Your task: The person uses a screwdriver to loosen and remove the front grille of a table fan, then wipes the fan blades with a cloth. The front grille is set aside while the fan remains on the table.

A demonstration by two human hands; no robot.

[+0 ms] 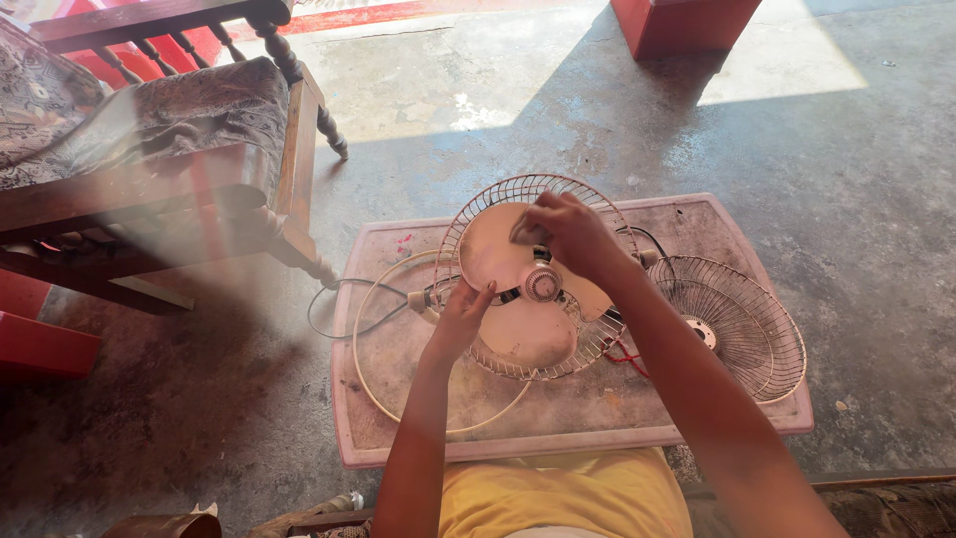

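A small electric fan lies on its back on a low dusty table (pixel 697 214), its cream blades (pixel 528 329) and hub cap (pixel 543 284) facing up inside the rear wire guard (pixel 478 199). My right hand (pixel 568 234) presses what looks like a small cloth, mostly hidden by the fingers, onto the upper blade. My left hand (pixel 460 319) grips the left edge of the fan at the blade and guard. The detached front wire guard (pixel 737 324) rests to the right. A cream plastic rim ring (pixel 363 359) lies around the fan's left side.
A grey power cord (pixel 329 309) loops off the table's left edge. A wooden chair (pixel 159 149) with a patterned cushion stands at the upper left. A red box (pixel 682 22) sits at the top on the concrete floor (pixel 846 149). My yellow-clothed lap (pixel 558 493) is at the near edge.
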